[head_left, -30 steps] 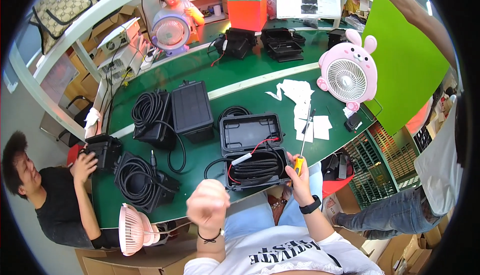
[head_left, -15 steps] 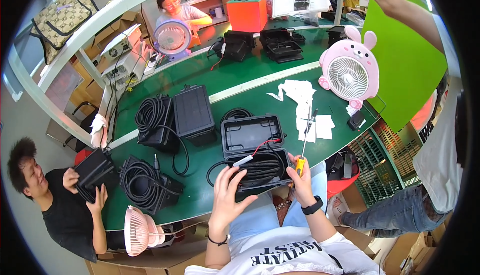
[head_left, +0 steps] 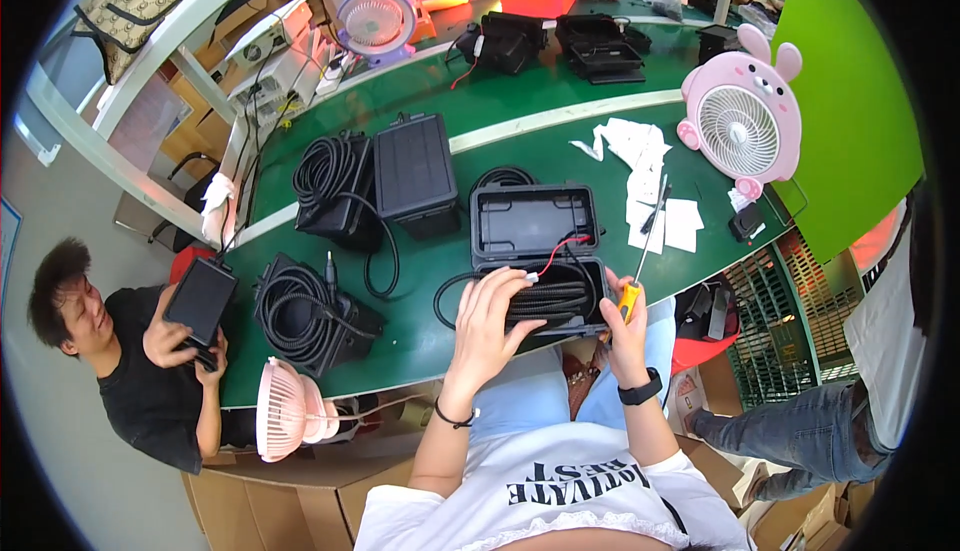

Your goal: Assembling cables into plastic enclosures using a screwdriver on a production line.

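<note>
My left hand (head_left: 488, 323) lies open, fingers spread on the coiled black cable (head_left: 555, 301) packed in the near half of the open black case (head_left: 535, 251), at the green table's (head_left: 450, 341) near edge. My right hand (head_left: 625, 323) is clenched around a yellow-handled screwdriver (head_left: 640, 261), just right of the case. Beyond lie white paper slips (head_left: 645, 166), then a pink fan (head_left: 745, 121).

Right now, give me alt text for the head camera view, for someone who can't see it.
A person's left hand rests on black cable coiled in an open black case on a green table, while the right hand holds a screwdriver upright beside it. Cable coils, a pink fan and paper slips lie around, and a co-worker at left holds a black box.
</note>
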Tool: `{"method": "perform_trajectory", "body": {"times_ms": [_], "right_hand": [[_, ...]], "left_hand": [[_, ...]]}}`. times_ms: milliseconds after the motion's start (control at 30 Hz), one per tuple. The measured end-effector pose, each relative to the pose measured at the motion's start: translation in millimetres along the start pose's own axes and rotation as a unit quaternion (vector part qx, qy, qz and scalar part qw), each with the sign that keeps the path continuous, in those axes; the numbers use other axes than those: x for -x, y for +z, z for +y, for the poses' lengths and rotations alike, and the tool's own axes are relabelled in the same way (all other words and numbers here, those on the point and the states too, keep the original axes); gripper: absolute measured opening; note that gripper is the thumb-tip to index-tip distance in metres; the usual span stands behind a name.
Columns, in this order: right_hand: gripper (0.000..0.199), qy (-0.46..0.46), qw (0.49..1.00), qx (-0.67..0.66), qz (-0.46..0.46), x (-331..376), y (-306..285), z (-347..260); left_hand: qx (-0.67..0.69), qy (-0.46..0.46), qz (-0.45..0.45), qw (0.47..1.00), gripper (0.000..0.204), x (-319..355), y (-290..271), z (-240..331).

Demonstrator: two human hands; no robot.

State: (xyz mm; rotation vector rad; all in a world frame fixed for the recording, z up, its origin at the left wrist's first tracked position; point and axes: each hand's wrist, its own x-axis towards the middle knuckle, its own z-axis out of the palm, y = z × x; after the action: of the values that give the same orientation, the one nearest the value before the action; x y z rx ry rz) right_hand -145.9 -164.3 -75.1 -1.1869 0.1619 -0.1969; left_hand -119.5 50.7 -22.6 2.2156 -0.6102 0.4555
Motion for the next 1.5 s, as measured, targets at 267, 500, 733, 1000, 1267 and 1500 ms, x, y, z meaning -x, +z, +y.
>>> {"method": "perform_trajectory", "body": {"times_ms": [267, 500, 733, 1000, 1267, 1500], "right_hand": [[0.036, -0.035, 0.999, 0.034, -0.006, -3.1, -4.9, 0.1], [0.035, -0.010, 1.000, 0.019, 0.004, -3.8, -1.0, -3.8], [0.037, -0.014, 1.000, 0.028, 0.001, 2.4, -2.5, -5.6], [0.037, -0.042, 0.999, 0.010, 0.015, 3.0, -3.3, 1.7], [0.040, -0.093, 0.994, 0.038, 0.042, -2.9, -30.6, -10.3], [0.039, -0.094, 0.993, 0.033, 0.058, -13.5, -64.0, -25.5]], "left_hand": [[0.226, -0.108, 0.335, 0.908, 0.051, 18.0, 0.2, -5.4], [0.339, -0.181, 0.430, 0.817, 0.061, 45.0, -16.1, -34.4], [0.439, -0.251, 0.402, 0.763, 0.055, 59.2, -15.4, -28.6], [0.525, -0.214, 0.443, 0.694, 0.051, 18.8, -26.8, -26.8], [0.437, -0.284, 0.332, 0.786, 0.035, 26.9, -31.4, -43.6], [-0.097, -0.225, 0.149, 0.958, 0.073, 45.3, -23.7, -29.3]]}}
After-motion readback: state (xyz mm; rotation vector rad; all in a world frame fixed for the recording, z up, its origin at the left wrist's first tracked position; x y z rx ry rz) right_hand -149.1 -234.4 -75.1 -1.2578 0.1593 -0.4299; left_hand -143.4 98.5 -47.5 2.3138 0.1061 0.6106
